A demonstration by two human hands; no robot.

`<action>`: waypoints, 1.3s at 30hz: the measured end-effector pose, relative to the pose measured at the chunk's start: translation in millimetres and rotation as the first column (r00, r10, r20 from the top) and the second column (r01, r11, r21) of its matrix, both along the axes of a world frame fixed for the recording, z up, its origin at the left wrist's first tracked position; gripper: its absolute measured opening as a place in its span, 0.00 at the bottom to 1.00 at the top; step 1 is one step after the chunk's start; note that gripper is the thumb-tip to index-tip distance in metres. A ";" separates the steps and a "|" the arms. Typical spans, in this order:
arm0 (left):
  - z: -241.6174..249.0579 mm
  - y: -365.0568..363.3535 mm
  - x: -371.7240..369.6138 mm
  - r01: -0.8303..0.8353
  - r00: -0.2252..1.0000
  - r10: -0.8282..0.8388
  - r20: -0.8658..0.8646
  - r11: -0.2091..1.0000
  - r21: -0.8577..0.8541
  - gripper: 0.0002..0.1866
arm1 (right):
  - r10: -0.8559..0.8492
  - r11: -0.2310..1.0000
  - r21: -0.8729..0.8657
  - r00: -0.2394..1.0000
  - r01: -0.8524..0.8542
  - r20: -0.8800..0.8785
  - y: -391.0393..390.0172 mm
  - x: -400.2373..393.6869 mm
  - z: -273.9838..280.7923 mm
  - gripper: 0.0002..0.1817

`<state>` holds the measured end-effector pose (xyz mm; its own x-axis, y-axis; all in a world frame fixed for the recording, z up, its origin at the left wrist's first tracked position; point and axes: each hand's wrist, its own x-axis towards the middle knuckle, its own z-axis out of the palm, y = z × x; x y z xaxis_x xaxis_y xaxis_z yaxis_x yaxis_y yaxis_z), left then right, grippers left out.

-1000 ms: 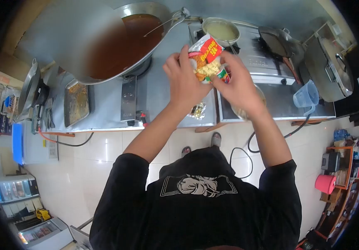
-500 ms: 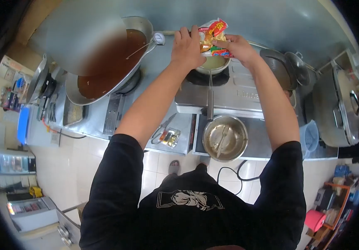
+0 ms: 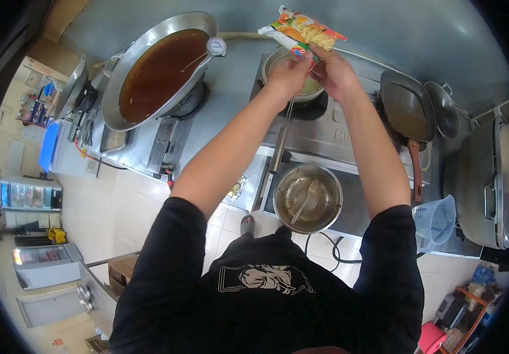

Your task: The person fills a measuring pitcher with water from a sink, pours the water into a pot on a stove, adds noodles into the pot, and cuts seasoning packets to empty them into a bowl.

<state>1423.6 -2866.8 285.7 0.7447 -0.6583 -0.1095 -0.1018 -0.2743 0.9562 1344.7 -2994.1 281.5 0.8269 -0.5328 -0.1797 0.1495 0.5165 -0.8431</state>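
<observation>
Overhead, orange-and-yellow plastic noodle packet (image 3: 301, 29) pinched by both hands, left hand (image 3: 288, 75) and right hand (image 3: 332, 72), fingers clamped on its lower edge. Long axis lying crosswise, directly above small steel saucepan of pale liquid (image 3: 308, 89) on the stove.

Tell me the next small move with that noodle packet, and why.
Probably tip the noodle packet so its contents drop into the small pot below. The left hand and right hand both pinch its lower edge, holding it right above the pot on the burner, with noodles showing through the wrapper.

Pale tiled floor (image 3: 142, 206), steel wall (image 3: 419, 35), perhaps display fridges (image 3: 30, 194) left.
</observation>
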 end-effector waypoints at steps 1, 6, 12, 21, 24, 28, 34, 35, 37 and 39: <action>0.6 -2.1 -1.7 0.006 1.000 -0.009 -0.029 0.996 -0.092 0.26 | -0.007 1.000 -0.015 1.000 0.006 -0.030 5.6 0.0 4.4 0.17; 1.1 2.8 7.1 -0.010 0.988 -0.027 -0.150 0.971 -0.238 0.17 | 0.004 1.000 0.008 1.000 -0.004 -0.022 2.7 7.3 7.4 0.17; 23.5 3.7 34.5 -0.133 0.902 -0.024 -0.432 0.934 -0.331 0.20 | 0.035 0.996 -0.085 0.998 -0.031 0.046 -10.0 15.9 3.8 0.16; 20.4 -33.6 93.5 -0.380 0.882 0.155 -0.446 0.794 -0.475 0.21 | 0.073 0.988 -0.131 0.996 -0.079 -0.045 -27.2 4.3 -22.6 0.19; 7.2 -40.0 106.3 -0.328 0.943 0.239 -0.232 0.789 -0.519 0.17 | 0.066 0.971 -0.219 0.991 -0.091 -0.119 -38.1 -3.0 -23.2 0.19; 3.3 -34.6 91.9 -0.485 0.871 0.329 -0.364 0.688 -0.540 0.15 | -0.140 0.956 -0.272 0.986 0.111 -0.087 -36.4 -0.1 -26.0 0.19; 5.6 -25.3 96.7 -0.397 0.910 0.370 -0.185 0.654 -0.644 0.15 | -0.134 0.559 -0.751 0.855 -0.352 -0.501 -55.6 10.9 -58.1 0.21; 8.5 -27.5 95.2 -0.363 0.919 0.369 -0.138 0.659 -0.659 0.14 | -0.130 0.542 -0.749 0.842 -0.381 -0.523 -53.5 17.6 -60.4 0.22; 14.0 -26.3 86.2 -0.306 0.931 0.365 -0.018 0.753 -0.582 0.15 | -0.123 0.510 -0.741 0.815 -0.437 -0.566 -44.1 35.5 -66.7 0.22; 17.7 -26.8 82.0 -0.242 0.942 0.327 0.070 0.811 -0.532 0.15 | -0.187 0.394 -0.806 0.820 -0.441 -0.540 -37.8 45.8 -71.4 0.23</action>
